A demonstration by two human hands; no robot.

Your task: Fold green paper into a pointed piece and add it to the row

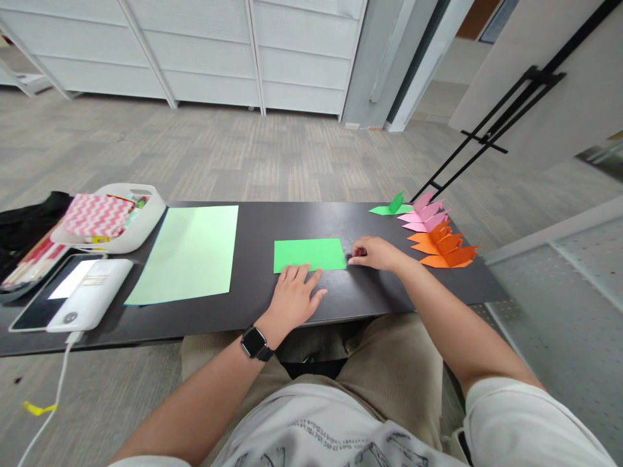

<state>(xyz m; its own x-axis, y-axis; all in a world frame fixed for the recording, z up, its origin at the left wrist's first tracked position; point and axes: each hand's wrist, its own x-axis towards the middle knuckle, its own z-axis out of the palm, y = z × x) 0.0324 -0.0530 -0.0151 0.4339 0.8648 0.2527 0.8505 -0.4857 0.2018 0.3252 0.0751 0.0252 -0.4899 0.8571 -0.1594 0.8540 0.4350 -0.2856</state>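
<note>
A bright green rectangle of paper (311,251) lies flat on the dark table in front of me. My left hand (295,295), with a black watch on its wrist, rests fingers spread over the paper's near edge. Just off the paper's right end is my right hand (372,253), its fingers curled in and the thumb by the paper's corner; whether anything is between them is hidden. Folded paper shapes stand at the right: a green one (392,207), several pink ones (424,214) and several orange ones (444,246).
Pale green sheets (189,253) lie left of the paper. Farther left are a white basket (158,214) with a pink-patterned packet, a white power bank (90,295) with a cable, a dark tablet-like device (36,308) and a black bag (34,220). A black-framed board stands behind the right end.
</note>
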